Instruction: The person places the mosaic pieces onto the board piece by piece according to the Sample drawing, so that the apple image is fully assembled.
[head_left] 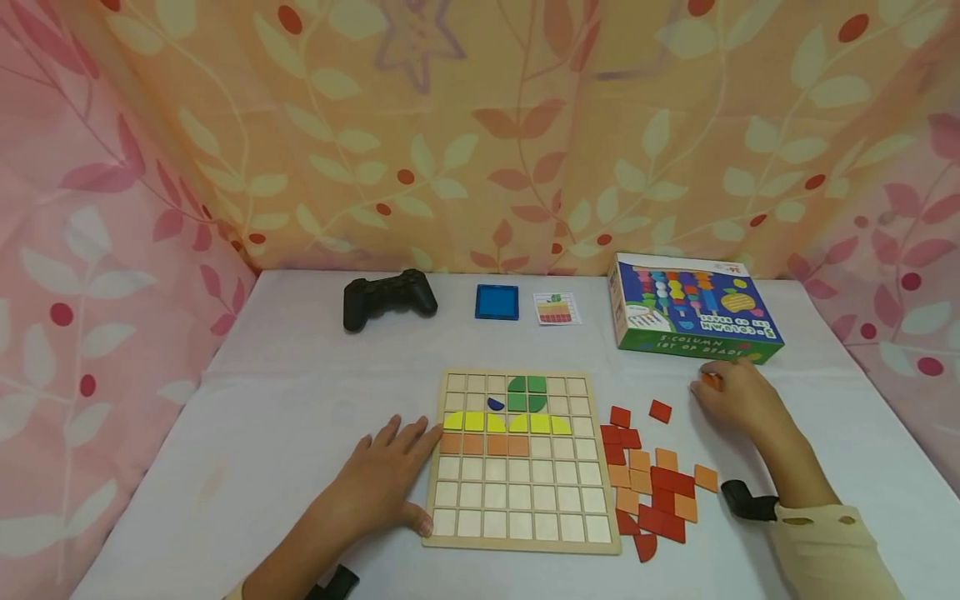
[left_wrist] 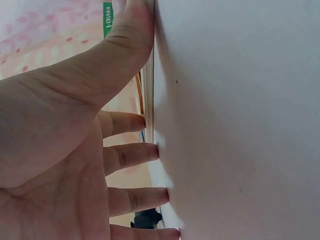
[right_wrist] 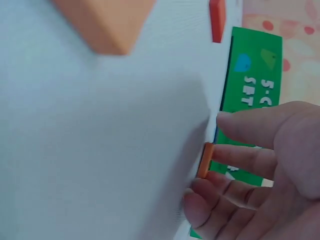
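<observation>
Your left hand (head_left: 378, 483) lies flat, fingers straight, against the puzzle board's (head_left: 525, 521) left edge, while your right hand's fingers (right_wrist: 235, 165) pinch an orange tile (right_wrist: 204, 160) on the desk (head_left: 300, 400), right of the board.

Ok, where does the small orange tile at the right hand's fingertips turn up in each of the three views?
Head: the orange tile is right of centre, at the right hand fingertips, just below the green box.
Left wrist: not in it; only the left hand against the board edge.
Right wrist: lower centre-right, edge-on on the tablecloth, touching the fingers.
Shared landmark: the green box.
</observation>
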